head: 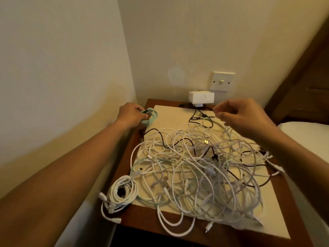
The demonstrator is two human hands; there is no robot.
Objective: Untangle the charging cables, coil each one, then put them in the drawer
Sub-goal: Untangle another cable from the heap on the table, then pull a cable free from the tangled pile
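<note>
The left hand (131, 113) grips the mint coil (150, 117) — tangle (204, 168) lies apart.

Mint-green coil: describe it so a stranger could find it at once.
Start at the wooden bedside table in the corner and go to its far left edge. There the left hand grips the mint-green coil; it is the only green bundle, far from the white coil at the near corner.
</note>
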